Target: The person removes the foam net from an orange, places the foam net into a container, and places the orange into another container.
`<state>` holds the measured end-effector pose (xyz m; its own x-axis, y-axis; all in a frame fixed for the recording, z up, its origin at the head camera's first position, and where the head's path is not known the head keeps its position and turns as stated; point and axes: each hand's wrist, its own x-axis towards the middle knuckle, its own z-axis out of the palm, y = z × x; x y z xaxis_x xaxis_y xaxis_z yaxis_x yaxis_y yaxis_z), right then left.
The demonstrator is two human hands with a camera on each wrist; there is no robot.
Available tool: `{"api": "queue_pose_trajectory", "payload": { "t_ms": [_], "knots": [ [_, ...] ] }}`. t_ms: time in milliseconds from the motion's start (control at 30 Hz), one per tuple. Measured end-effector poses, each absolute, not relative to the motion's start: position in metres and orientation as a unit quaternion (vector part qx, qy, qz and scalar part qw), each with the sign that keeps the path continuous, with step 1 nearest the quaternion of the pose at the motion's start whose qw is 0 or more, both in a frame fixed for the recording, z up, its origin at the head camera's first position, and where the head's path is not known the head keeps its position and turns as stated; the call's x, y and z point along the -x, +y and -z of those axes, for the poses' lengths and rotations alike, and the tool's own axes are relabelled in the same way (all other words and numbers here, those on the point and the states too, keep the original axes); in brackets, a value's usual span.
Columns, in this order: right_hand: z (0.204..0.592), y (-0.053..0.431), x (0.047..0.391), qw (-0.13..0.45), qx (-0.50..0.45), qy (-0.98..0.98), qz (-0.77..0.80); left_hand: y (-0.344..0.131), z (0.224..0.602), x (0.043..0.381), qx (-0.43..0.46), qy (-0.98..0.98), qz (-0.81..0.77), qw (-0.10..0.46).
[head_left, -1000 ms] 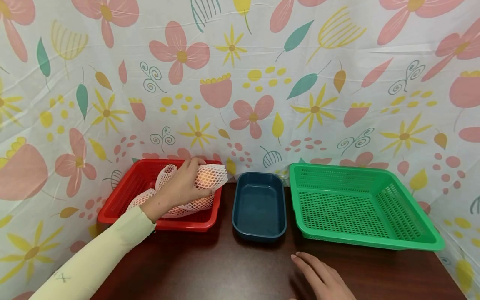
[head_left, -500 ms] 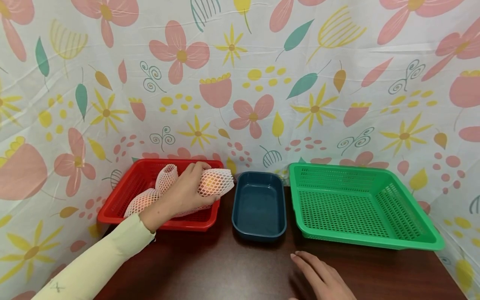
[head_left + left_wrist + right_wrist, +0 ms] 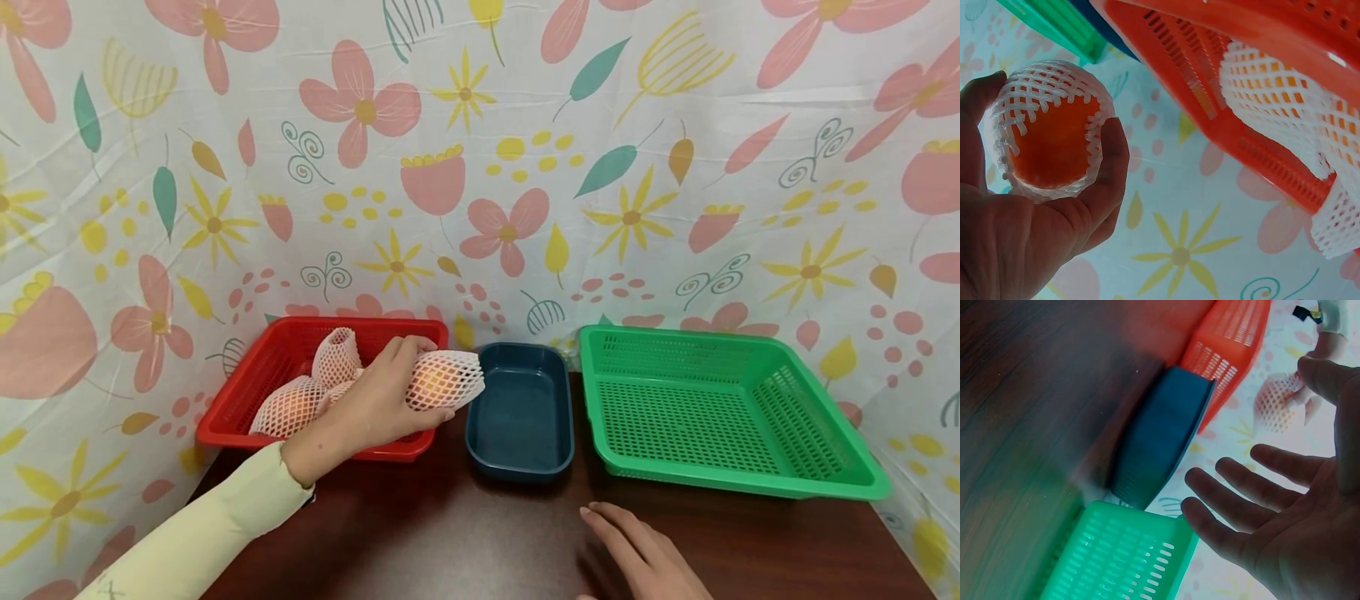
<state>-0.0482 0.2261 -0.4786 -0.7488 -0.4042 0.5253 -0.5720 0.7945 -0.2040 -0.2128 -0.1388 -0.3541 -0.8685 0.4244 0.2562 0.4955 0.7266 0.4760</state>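
Note:
My left hand (image 3: 375,396) grips a round orange-red fruit (image 3: 438,385) in a white foam net sleeve. In the left wrist view, thumb and fingers curl round the sleeve, and the bare skin of the fruit (image 3: 1054,147) shows through its open end. The hand hangs over the right side of the red basket (image 3: 281,354), where several more sleeved fruits (image 3: 288,406) lie, partly hidden by hand and wrist. The sleeve's far end overlaps the left rim of the dark blue tray (image 3: 521,417). My right hand (image 3: 647,554) holds nothing, its fingers extended and relaxed in the right wrist view.
To the right of the tray stands a green slotted basket (image 3: 682,425) with nothing in it. All three containers line the back of a dark brown table (image 3: 465,533). A flower-patterned cloth (image 3: 517,167) hangs close behind them.
The left hand has moved right and slightly down, carrying the sleeved fruit from over the red basket toward the blue tray. More of the fruits in the basket show. The right hand has stayed put.

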Motion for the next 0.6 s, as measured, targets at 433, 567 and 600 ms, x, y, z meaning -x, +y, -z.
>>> {"api": "queue_pose_trajectory", "payload": {
  "t_ms": [433, 567, 600],
  "knots": [
    [0.477, 0.227, 0.047, 0.222, -0.267, -0.921, -0.178, -0.128, 0.355, 0.192, 0.268, -0.916, 0.289, 0.067],
    [0.476, 0.226, 0.046, 0.219, -0.264, -0.923, -0.175, -0.126, 0.356, 0.187, 0.278, -0.911, 0.295, 0.071],
    [0.476, 0.226, 0.046, 0.218, -0.262, -0.924, -0.175, -0.125, 0.356, 0.186, 0.281, -0.911, 0.294, 0.074]
  ]
}}
